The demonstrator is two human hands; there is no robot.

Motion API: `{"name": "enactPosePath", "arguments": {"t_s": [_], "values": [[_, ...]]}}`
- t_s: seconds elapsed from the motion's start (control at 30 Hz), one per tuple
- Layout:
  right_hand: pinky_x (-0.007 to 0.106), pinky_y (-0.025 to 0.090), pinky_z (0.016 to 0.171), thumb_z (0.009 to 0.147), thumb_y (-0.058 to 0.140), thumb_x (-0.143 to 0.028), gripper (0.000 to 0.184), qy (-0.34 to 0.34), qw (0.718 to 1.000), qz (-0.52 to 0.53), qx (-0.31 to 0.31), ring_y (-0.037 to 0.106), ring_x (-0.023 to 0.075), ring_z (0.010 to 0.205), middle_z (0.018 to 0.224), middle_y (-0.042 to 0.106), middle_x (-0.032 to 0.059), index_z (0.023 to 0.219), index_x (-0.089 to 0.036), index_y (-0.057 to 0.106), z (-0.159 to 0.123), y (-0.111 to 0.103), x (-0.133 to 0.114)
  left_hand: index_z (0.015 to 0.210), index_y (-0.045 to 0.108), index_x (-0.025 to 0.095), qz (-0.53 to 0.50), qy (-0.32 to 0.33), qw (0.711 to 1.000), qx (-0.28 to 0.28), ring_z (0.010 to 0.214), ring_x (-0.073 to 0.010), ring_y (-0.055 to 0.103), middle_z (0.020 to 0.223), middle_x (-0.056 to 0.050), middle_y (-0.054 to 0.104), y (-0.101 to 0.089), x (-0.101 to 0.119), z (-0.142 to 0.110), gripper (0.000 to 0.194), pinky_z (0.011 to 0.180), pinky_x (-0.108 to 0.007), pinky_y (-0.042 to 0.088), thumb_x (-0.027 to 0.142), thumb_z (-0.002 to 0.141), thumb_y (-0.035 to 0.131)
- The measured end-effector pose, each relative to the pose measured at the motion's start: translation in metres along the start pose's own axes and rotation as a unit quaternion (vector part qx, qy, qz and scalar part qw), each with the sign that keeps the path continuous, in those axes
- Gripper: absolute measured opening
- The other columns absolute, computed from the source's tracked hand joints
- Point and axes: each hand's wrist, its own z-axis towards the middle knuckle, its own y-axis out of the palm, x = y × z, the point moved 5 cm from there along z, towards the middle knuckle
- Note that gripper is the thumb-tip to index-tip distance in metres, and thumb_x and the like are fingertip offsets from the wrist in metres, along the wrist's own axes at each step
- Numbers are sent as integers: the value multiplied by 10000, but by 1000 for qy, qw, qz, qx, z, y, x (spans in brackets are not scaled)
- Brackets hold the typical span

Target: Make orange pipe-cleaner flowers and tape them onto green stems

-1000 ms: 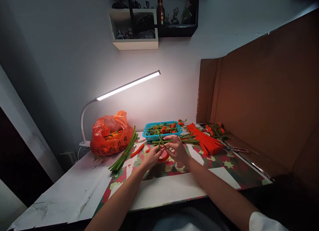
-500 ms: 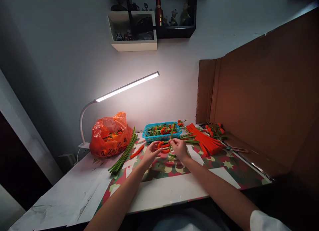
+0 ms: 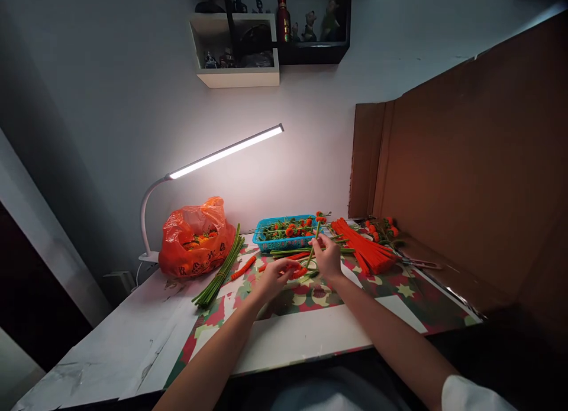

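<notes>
My left hand [image 3: 276, 279] is closed, thumb and fingers pinching a coiled orange pipe cleaner [image 3: 301, 273] low over the patterned cloth. Between the fingertips of my right hand [image 3: 328, 258] is a green pipe cleaner [image 3: 310, 256], slanting down to the orange coil. Whether the two are joined there is too small to tell. Behind the hands, a blue basket [image 3: 270, 246] holds orange flower heads on green stems. Loose green and orange strips lie just in front of it. Another orange coil [image 3: 244, 268] rests left of my left hand.
A bundle of green pipe cleaners [image 3: 220, 273] lies beside an orange plastic bag [image 3: 173, 254]. At right are a fan of red-orange pipe cleaners [image 3: 366, 248], scissors [image 3: 421, 264] and a cardboard wall [image 3: 465, 162]. A lit lamp [image 3: 226, 151] arches over the table.
My right hand has moved right and slightly up with the green pipe cleaner, which now slants. My left hand has shifted a little lower with the orange coil; the hands are farther apart.
</notes>
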Motion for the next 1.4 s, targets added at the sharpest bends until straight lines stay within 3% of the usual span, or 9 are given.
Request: {"name": "enactPosePath", "arguments": {"t_s": [0.1, 0.27, 0.33, 0.5, 0.7, 1.0, 1.4], "values": [[268, 410, 525, 893, 375, -397, 396, -5, 1000, 12, -21, 536, 163, 539, 677, 654, 67, 909, -149, 683, 3, -1, 1, 970, 674, 170, -23, -14, 1000, 10, 647, -151, 614, 904, -77, 705, -2, -1, 1, 292, 503, -228, 479, 374, 813, 536], [288, 415, 681, 875, 466, -295, 304, -132, 966, -46, -219, 572, 152, 573, 655, 687, 30, 1059, -215, 695, -3, 17, -8, 982, 648, 159, -47, -25, 994, 96, 650, -160, 613, 856, -70, 696, -16, -3, 3, 334, 490, -229, 472, 424, 804, 548], [296, 397, 751, 864, 490, -258, 278, -155, 954, -76, -246, 590, 142, 591, 638, 691, 17, 1034, -232, 708, -7, 19, -10, 965, 651, 167, -39, -27, 992, 117, 663, -167, 619, 833, -63, 694, -19, -3, 3, 332, 495, -229, 471, 437, 804, 545], [257, 397, 618, 825, 498, -230, 271, -132, 957, -96, -240, 542, 128, 494, 551, 662, 16, 932, -199, 745, -5, 17, -10, 936, 657, 170, -16, -18, 991, 130, 634, -154, 602, 801, -52, 689, -21, 0, 2, 321, 506, -224, 452, 439, 815, 531], [211, 304, 431, 755, 514, -219, 284, -83, 963, -61, -247, 462, 100, 407, 555, 668, 28, 887, -156, 758, -4, 16, -1, 937, 652, 169, 7, -14, 990, 140, 606, -142, 574, 799, -47, 681, -21, -1, 2, 312, 510, -225, 441, 425, 830, 508], [210, 336, 445, 717, 536, -216, 266, -76, 964, -58, -250, 494, 107, 430, 569, 685, 36, 840, -161, 765, -5, 18, 5, 922, 656, 182, 18, -15, 988, 153, 668, -163, 591, 814, -50, 677, -20, -4, 2, 279, 520, -228, 449, 399, 823, 512], [212, 336, 454, 697, 541, -186, 255, -97, 962, -57, -251, 502, 105, 446, 590, 693, 35, 812, -160, 767, -5, 18, 2, 911, 650, 176, 6, -29, 986, 167, 591, -147, 577, 733, -34, 664, -19, -6, 1, 290, 508, -234, 437, 413, 810, 517]]}}
